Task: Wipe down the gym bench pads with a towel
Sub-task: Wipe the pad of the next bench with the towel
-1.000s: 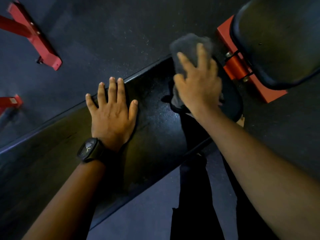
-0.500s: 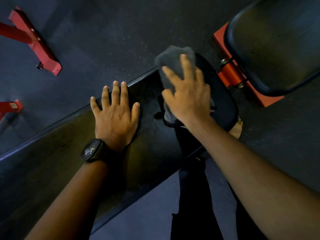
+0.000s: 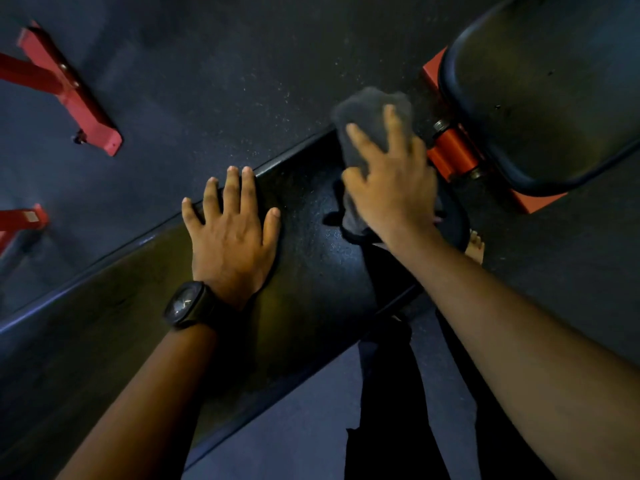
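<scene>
Sliding a little back toward the rounded end of the padded surface, the right hand and the towel have drawn away from the left hand, which has stayed planted.

Nearest, above a dark watch, the left hand lies flat on the surface. Its fingers are straight, spread and holding nothing, with the tips at the far edge. Two risks start here. The patch under that palm will probably go unwiped unless the hand shifts. Small glints beside it suggest damp vinyl, on which a leaning palm could skid.

Farther on, the right hand presses the towel onto the surface close to its end. The fingers look splayed over the cloth rather than clasped round it, though blur softens them. The towel is bunched, and its far part reaches past the far edge. With nothing clenched on it, a quick stroke could leave it behind or push it off onto the floor.

Just beyond the end sits an orange-red hinge with bolts. An overlong sweep could knock knuckles on it or snag the cloth.

Beyond that, the seat pad seems not yet wiped and is easy to skip.
</scene>
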The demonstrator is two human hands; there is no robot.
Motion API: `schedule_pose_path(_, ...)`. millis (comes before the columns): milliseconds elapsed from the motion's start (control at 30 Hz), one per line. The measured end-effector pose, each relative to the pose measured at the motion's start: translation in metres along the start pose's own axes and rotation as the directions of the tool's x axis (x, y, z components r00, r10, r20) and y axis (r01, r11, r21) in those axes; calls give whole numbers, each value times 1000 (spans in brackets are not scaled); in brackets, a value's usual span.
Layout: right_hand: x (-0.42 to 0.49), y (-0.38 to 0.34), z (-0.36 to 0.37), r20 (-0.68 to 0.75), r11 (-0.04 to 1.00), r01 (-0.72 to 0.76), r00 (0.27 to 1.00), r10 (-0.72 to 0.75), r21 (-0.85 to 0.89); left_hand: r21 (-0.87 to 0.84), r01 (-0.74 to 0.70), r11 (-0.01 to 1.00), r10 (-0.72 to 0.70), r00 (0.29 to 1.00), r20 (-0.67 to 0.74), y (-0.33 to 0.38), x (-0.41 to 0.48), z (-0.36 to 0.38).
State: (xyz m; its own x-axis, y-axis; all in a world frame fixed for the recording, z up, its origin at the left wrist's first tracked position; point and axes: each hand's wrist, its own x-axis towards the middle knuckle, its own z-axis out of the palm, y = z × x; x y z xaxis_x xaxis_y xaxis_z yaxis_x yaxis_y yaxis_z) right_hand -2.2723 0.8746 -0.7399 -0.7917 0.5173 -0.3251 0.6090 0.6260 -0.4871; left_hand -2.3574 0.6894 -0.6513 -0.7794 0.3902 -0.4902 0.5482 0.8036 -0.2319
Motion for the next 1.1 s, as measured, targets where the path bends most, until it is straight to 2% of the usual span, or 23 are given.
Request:
schedule_pose_path(33,-11,8,-2,1,996,-93,996,93,13,-2,0,1000,0,1000,2,1,0,-1)
schedule_pose_path(100,-47,11,-4,-28,994,-112,993,112,1,-6,2,1000,-2,1000,-2,4,3,-1)
schedule_pose_path(200,-82,-11,-1,-27,995,98,995,-97,25,1,15,1000,-15,1000,-7,9,7,0)
schedule_pose_path(267,-60,-23,1,-26,953,299,954,-298,41,-1,16,1000,-16,1000,-6,14,9,-1)
schedule_pose_path(333,-17,-25,0,6,918,397,918,-397,-5,0,-3,1000,3,1000,-6,19,12,-1)
schedule_pose_path(400,19,-12,-2,39,958,286,958,-285,-5,-7,-12,1000,12,1000,1,27,16,1)
schedule_pose_path(467,29,12,-4,19,998,56,998,-57,28,-29,-1,1000,0,1000,-9,36,20,0)
schedule_pose_path(533,5,30,-7,-8,993,-113,994,113,42,-40,-1,999,1,1000,-18,45,24,0)
schedule_pose_path(567,-16,33,-8,-22,991,-135,991,135,27,-42,-5,999,4,1000,-19,48,26,0)
schedule_pose_path(633,-61,25,-7,-29,998,-61,998,61,19,-33,-16,999,15,1000,-20,54,29,1)
schedule_pose_path(700,-73,7,-3,-23,992,111,994,-110,64,-25,-39,999,39,999,-12,57,33,2)
schedule_pose_path(767,-38,-5,-1,-23,951,305,952,-304,48,-22,-56,998,56,998,-3,57,34,2)
schedule_pose_path(800,-14,-6,-1,-2,939,342,940,-342,23,-19,-63,998,63,998,-7,57,34,2)
schedule_pose_path(833,11,-3,-2,36,946,325,945,-325,6,-19,-69,997,69,998,-11,58,35,2)
schedule_pose_path(867,31,4,-4,61,971,238,969,-238,4,-22,-72,997,72,997,-12,58,35,2)
schedule_pose_path(933,41,24,-4,42,999,-14,999,13,31,-29,-69,997,68,998,-14,59,35,2)
schedule_pose_path(1000,12,33,-5,26,981,-193,981,192,28,-34,-75,997,75,997,-3,59,36,1)
schedule_pose_path(1033,-9,31,-4,20,977,-214,977,214,21,-33,-78,996,78,997,3,60,37,1)
schedule_pose_path(1100,-47,19,-3,-19,992,-116,993,117,42,-23,-89,996,89,996,4,61,38,1)
